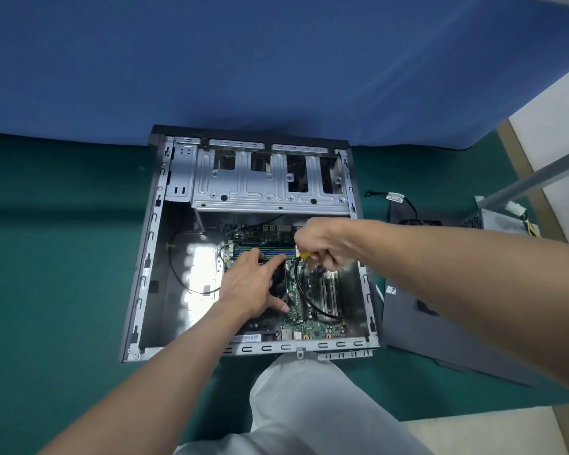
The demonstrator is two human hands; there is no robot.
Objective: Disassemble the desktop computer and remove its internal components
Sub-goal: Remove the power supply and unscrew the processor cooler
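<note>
Head view: open computer case (144,257) lies flat on a green surface (63,257), motherboard (312,326) inside. Left hand (255,285) is flat with fingers spread, resting on the black cooler fan (278,278). Right hand (322,243) is clenched round a yellow-tipped black cable (304,256) above the board.

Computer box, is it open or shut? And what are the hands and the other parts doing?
Computer case: open, lying flat on the floor.
Side panel: off, lying beside the case.
Motherboard: in the case.
Left hand: open, fingers spread on the black cooler.
Right hand: gripping a small yellow piece above the motherboard.
Grey box: outside the case, wires attached.
</note>
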